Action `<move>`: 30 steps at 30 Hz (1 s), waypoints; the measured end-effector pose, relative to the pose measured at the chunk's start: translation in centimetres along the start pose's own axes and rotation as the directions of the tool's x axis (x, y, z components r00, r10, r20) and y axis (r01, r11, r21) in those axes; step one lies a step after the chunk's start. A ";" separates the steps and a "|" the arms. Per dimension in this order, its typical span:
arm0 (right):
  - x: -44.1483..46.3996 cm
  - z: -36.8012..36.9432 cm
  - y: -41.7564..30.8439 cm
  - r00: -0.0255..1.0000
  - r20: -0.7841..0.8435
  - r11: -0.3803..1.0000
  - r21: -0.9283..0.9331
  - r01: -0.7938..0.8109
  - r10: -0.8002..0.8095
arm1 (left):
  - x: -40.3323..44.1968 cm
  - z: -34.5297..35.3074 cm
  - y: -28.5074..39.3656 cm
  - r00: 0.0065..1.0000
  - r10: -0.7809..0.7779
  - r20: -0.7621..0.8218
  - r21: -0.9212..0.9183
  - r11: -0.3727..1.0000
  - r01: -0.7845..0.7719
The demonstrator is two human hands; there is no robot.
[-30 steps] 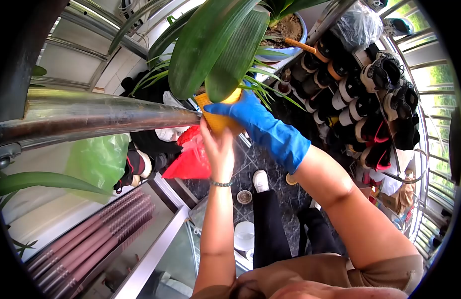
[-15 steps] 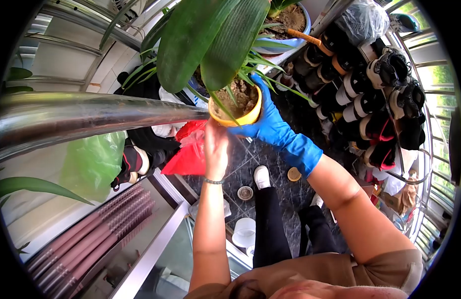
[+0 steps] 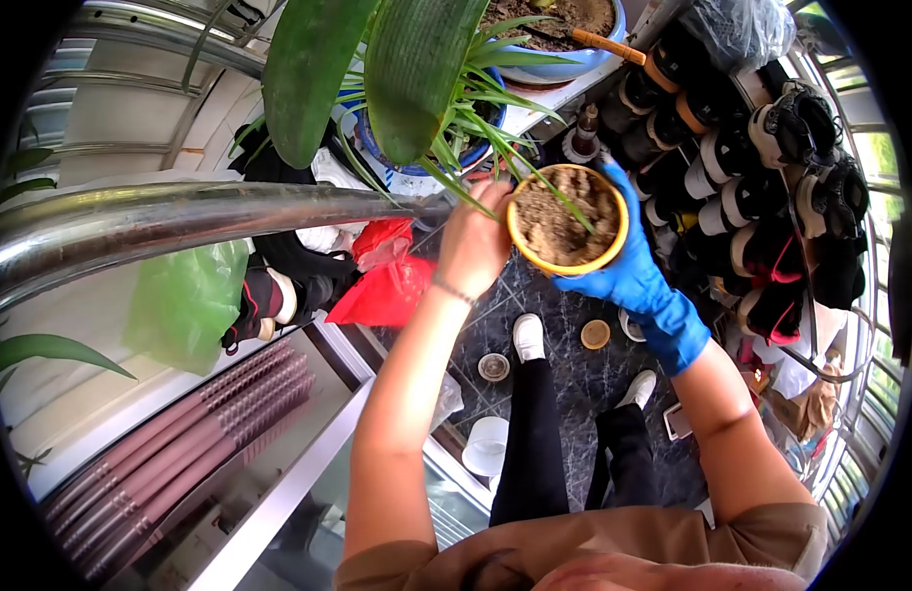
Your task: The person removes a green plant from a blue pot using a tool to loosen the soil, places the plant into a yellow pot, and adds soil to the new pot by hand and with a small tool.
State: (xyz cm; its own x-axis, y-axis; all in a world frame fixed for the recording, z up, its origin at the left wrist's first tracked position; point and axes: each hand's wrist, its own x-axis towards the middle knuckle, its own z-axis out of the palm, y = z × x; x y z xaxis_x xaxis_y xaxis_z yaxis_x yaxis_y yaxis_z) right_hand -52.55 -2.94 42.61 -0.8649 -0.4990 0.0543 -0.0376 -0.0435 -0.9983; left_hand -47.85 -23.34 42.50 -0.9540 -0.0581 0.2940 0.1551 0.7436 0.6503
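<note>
A yellow-rimmed flower pot (image 3: pixel 524 244) full of loose brown soil (image 3: pixel 571 212) is held in front of me, its open top facing the camera. My right hand (image 3: pixel 628 261), in a blue rubber glove, wraps around the pot's right side and underside. My bare left hand (image 3: pixel 475 236), with a beaded bracelet at the wrist, is closed against the pot's left edge; its fingertips are partly hidden. Thin green leaves (image 3: pixel 475 98) of a plant in a blue pot (image 3: pixel 377 148) hang over my left fingers and across the soil.
A metal rail (image 3: pixel 209 217) runs in from the left. Shoes fill a rack (image 3: pixel 732 187) at right. Behind stands a light-blue pot (image 3: pixel 574 69) with an orange-handled tool (image 3: pixel 608 46). A red bag (image 3: pixel 387 286), green bag (image 3: pixel 185 305) and white bucket (image 3: pixel 486 445) are lower down.
The yellow pot has moved right and slightly down, away from under the broad leaves, with both hands following. More of its soil shows. The view has shifted slightly.
</note>
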 end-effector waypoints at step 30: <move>13.8 -4.5 -5.8 0.845 0.142 0.767 -0.363 0.530 -0.516 | 9.6 -1.4 -0.8 0.967 -0.117 0.224 0.949 0.253 -0.190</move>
State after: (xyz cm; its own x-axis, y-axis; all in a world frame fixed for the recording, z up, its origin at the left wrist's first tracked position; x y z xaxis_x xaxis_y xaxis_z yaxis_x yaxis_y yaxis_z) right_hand -66.54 -5.71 49.08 -0.6401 -0.5217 0.5639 -0.6684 0.0163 -0.7436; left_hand -56.74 -25.48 45.78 -0.9987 0.0064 0.0514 -0.0233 0.8310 -0.5558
